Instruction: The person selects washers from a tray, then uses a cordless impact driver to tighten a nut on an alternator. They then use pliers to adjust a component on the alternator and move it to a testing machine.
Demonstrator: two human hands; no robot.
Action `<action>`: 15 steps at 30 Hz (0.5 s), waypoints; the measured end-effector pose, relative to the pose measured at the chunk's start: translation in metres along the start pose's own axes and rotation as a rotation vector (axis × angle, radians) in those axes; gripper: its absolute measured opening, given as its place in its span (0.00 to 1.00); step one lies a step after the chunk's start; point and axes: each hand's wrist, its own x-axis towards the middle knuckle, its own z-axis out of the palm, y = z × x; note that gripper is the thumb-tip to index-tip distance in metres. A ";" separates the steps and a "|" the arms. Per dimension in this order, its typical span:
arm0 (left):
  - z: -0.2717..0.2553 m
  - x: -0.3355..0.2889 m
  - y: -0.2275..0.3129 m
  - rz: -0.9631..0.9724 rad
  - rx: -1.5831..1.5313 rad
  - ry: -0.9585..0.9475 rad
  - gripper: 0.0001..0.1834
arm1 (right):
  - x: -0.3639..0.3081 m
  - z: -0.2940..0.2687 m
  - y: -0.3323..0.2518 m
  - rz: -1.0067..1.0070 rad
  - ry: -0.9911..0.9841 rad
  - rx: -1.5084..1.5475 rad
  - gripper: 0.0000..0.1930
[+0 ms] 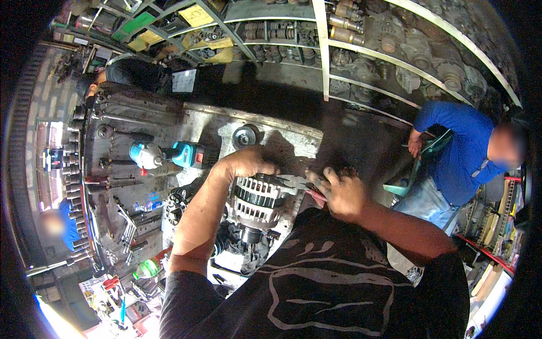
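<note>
A silver and black alternator sits on the workbench in front of me. My left hand is closed over its far end, with the fingers curled and their tips partly hidden. My right hand grips a pair of pliers by the red handle. The pliers' metal jaws reach left to the alternator's upper right edge, close to my left fingers. What the jaws touch is too small to tell. A round pulley lies on the bench just beyond my left hand.
A teal cordless impact wrench lies to the left, beside wrenches and ratchets. Another alternator stands left of my forearm. A green bottle is nearer. At right, a person in blue holds a green object. Parts shelves line the back.
</note>
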 end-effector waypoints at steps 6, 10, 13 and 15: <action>0.000 -0.001 0.001 -0.185 0.123 0.031 0.28 | 0.008 -0.020 0.008 -0.065 -0.129 -0.039 0.48; 0.001 -0.008 0.018 -0.094 0.014 0.095 0.28 | 0.009 -0.018 0.008 -0.081 -0.135 -0.028 0.47; -0.001 -0.012 0.029 -0.151 -0.040 0.076 0.27 | 0.007 -0.011 0.004 -0.043 -0.143 -0.030 0.44; -0.006 -0.013 0.030 -0.228 -0.032 0.030 0.28 | 0.004 -0.007 0.004 -0.047 -0.050 -0.096 0.42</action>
